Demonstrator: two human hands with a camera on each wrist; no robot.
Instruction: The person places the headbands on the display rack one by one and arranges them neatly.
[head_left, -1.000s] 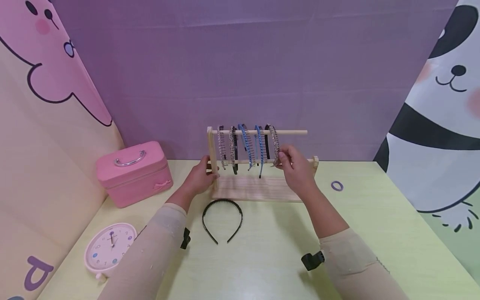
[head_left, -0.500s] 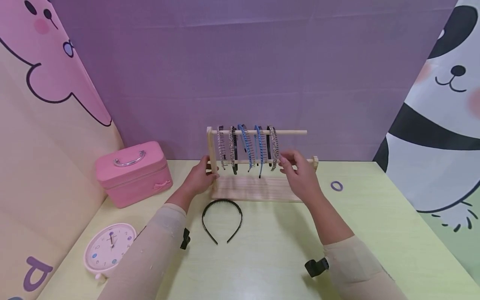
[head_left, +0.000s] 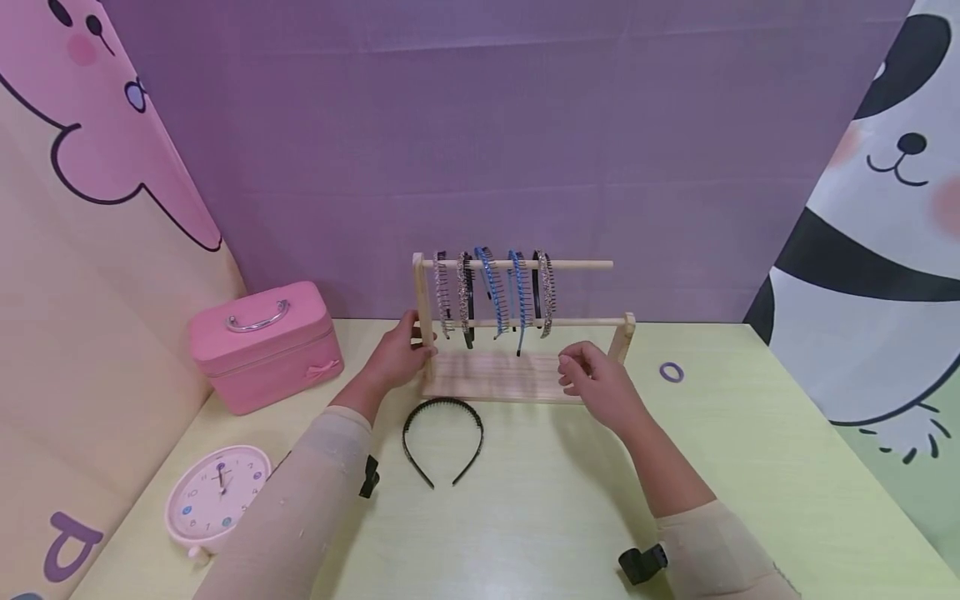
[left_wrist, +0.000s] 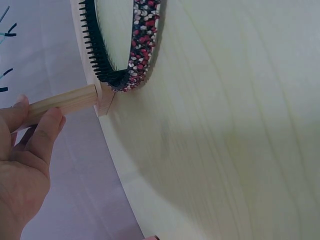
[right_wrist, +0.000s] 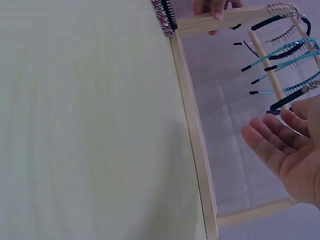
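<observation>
My left hand (head_left: 396, 354) grips the left post of a wooden rack (head_left: 517, 379); in the left wrist view the thumb and fingers pinch that post (left_wrist: 77, 99). Several toothed headbands hang from the rack's upper bar: a pinkish one (head_left: 442, 292) at the left, a glittery one with a dark one, two blue ones (head_left: 519, 287), and a glittery headband (head_left: 548, 296) at the right. My right hand (head_left: 600, 387) hovers empty before the rack's right part, fingers loosely bent. On the table in front lies a black headband (head_left: 406, 429), its band studded with red and white stones (left_wrist: 141, 47).
A pink case (head_left: 262, 358) with a metal handle stands back left. A round pink clock (head_left: 210, 500) lies by the left forearm. To the right of the rack is a purple ring (head_left: 671, 372). A purple cloth (head_left: 487, 150) hangs behind the table.
My right hand has let go of the rightmost glittery headband and drawn back down toward me. That headband now hangs on the bar. My left hand stays on the post.
</observation>
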